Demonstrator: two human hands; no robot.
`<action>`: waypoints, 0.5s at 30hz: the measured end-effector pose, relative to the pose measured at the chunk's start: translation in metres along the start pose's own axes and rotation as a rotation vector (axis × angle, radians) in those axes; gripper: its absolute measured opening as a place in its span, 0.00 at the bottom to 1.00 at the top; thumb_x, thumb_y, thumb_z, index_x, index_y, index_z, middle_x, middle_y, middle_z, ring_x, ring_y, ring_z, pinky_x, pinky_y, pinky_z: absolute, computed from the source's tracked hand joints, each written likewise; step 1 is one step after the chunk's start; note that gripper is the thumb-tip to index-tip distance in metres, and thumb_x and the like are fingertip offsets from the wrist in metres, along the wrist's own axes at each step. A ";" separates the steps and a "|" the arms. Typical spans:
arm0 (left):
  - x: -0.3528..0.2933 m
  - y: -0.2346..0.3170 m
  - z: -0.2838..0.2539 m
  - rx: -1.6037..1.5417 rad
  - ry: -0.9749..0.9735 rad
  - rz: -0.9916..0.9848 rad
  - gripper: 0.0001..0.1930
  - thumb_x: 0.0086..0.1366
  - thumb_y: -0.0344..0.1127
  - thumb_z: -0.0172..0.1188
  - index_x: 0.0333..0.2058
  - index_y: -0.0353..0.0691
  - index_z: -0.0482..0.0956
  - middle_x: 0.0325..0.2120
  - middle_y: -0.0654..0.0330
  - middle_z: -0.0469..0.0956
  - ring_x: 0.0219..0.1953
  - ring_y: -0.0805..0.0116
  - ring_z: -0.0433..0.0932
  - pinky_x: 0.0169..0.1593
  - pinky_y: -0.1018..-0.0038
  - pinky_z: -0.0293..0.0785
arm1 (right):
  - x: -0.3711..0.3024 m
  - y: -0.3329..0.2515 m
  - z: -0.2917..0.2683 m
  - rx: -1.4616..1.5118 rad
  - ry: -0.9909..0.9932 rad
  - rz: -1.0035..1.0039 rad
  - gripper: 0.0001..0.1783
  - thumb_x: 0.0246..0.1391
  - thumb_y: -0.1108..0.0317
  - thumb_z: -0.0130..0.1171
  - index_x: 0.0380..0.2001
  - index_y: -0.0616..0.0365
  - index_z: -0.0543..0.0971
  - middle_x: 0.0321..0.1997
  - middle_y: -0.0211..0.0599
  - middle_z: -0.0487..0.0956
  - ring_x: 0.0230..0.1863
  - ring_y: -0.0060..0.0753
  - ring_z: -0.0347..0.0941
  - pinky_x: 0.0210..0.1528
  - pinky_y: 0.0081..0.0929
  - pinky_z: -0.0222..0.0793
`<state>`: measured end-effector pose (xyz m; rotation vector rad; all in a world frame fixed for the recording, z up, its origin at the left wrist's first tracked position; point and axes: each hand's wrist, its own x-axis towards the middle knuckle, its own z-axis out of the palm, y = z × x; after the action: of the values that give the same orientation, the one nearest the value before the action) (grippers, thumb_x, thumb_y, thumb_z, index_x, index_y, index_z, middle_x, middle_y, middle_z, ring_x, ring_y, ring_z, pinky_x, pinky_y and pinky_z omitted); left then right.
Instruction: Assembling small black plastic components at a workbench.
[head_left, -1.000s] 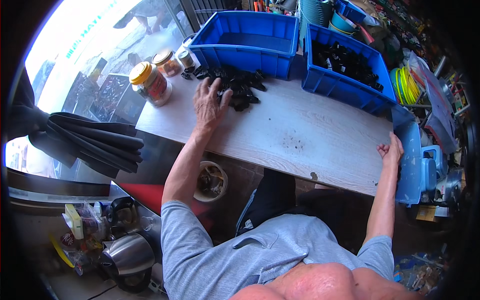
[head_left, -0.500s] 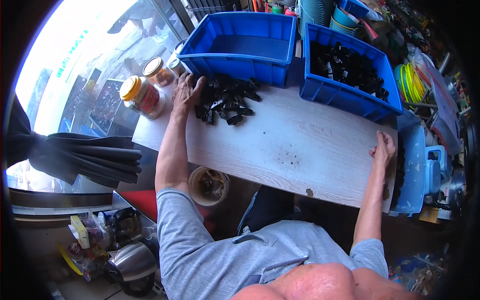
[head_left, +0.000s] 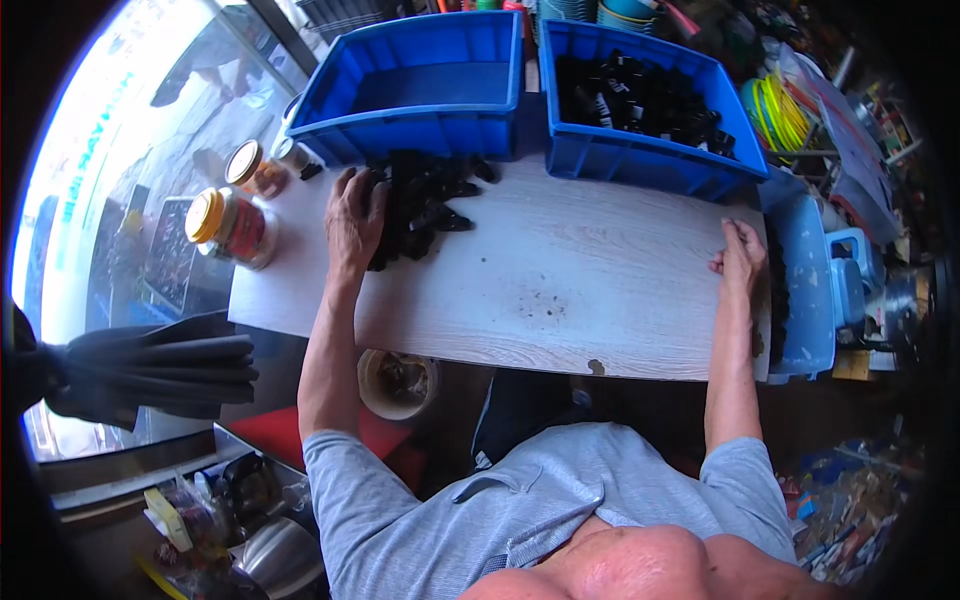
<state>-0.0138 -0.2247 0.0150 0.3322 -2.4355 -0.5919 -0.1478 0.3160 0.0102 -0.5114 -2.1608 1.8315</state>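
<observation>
My left hand rests at the left side of a pile of small black plastic parts, fingers apart and bent toward the table. Its fingertips touch or lie just beside the nearest parts, and I see nothing held in it. At the far right of the table, my right hand is closed, thumb and fingers pressed together. Whatever it may hold is too small or hidden to tell. The light wood-grain table lies between both hands.
Behind the pile stands a blue bin; another blue bin beside it holds many black parts. Two lidded jars stand at the left edge. A light-blue container is off the right end, and a bucket sits below the front edge.
My left hand has come from the pile's far left corner down along its left side, and the parts lie more bunched together. My right hand stays put; the whole view has shifted.
</observation>
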 end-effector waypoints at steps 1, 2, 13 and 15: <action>-0.003 0.013 -0.005 0.071 0.109 0.082 0.18 0.66 0.39 0.64 0.52 0.39 0.81 0.57 0.45 0.76 0.57 0.44 0.76 0.59 0.59 0.74 | -0.001 0.000 0.004 0.022 -0.017 0.024 0.15 0.59 0.61 0.66 0.45 0.56 0.80 0.27 0.33 0.75 0.15 0.20 0.65 0.16 0.21 0.67; -0.002 0.028 -0.006 0.058 0.106 0.088 0.18 0.66 0.39 0.64 0.52 0.39 0.81 0.57 0.45 0.76 0.57 0.44 0.76 0.59 0.59 0.74 | -0.001 -0.002 0.004 0.018 -0.003 0.020 0.15 0.59 0.61 0.66 0.45 0.56 0.80 0.27 0.33 0.75 0.15 0.20 0.65 0.16 0.21 0.67; 0.060 0.208 0.038 -0.173 -0.025 0.486 0.27 0.65 0.47 0.66 0.60 0.46 0.75 0.60 0.45 0.72 0.59 0.43 0.74 0.57 0.54 0.75 | 0.053 -0.011 0.022 0.146 0.198 0.052 0.33 0.62 0.37 0.53 0.49 0.58 0.78 0.19 0.34 0.72 0.21 0.30 0.75 0.24 0.25 0.73; 0.089 0.219 0.062 -0.119 -0.016 0.515 0.29 0.64 0.49 0.66 0.62 0.47 0.74 0.60 0.44 0.72 0.59 0.43 0.74 0.57 0.54 0.75 | 0.032 -0.030 0.028 0.031 0.145 0.026 0.34 0.64 0.37 0.49 0.49 0.60 0.78 0.20 0.34 0.72 0.21 0.29 0.75 0.25 0.25 0.73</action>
<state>-0.1423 -0.0464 0.1210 -0.3425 -2.3529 -0.5023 -0.1911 0.3005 0.0343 -0.6476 -2.0362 1.7796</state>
